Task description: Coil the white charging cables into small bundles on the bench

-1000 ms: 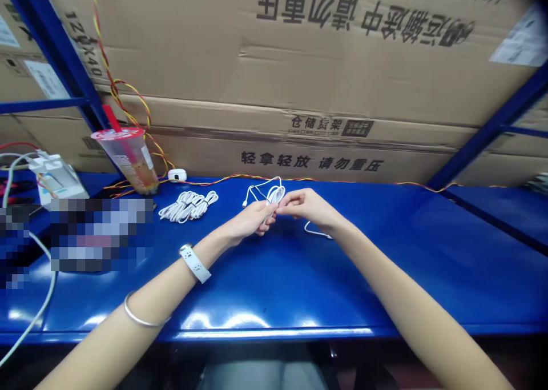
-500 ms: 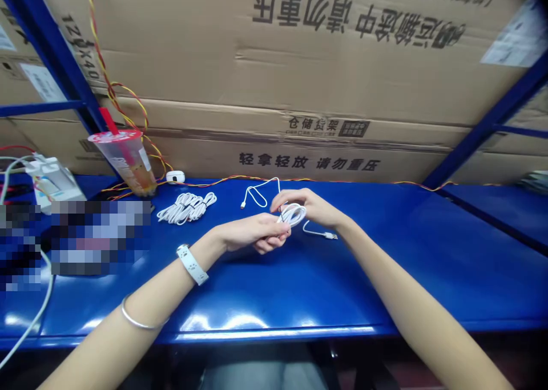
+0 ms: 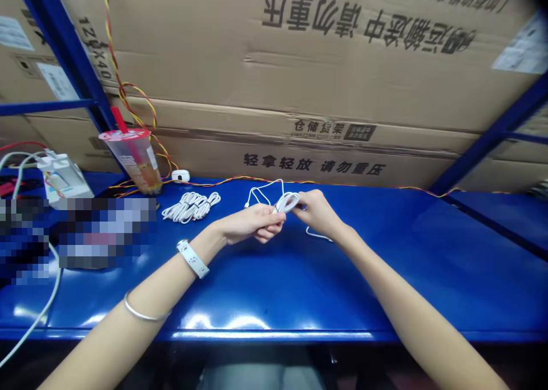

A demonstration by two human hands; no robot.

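Note:
A white USB cable, gathered into a coil (image 3: pixel 287 201), is held above the blue table. My left hand (image 3: pixel 257 223) is closed around the coil's near left side, thumb on top. At the coil's right edge, the fingers of my right hand (image 3: pixel 320 210) are pinched together on the cable. A loose end of cable (image 3: pixel 266 188) lies on the table behind my left hand. Another loose end (image 3: pixel 317 234) shows below my right hand, partly covered by it. Several bundled white cables (image 3: pixel 192 207) lie to the left of my hands.
A drink cup with a red straw (image 3: pixel 132 160) and a white earphone case (image 3: pixel 180 176) stand along the back. Red and yellow wires (image 3: pixel 233 179) run along the rear edge. A white device with wires (image 3: pixel 64 179) and a blurred item (image 3: pixel 103 236) are at left. Cardboard boxes (image 3: pixel 205 64) rise behind.
My right hand has turned and shifted a little right, from fingers curved over the coil to a pinch at its right edge. The left hand still holds the coil. The view has shifted slightly.

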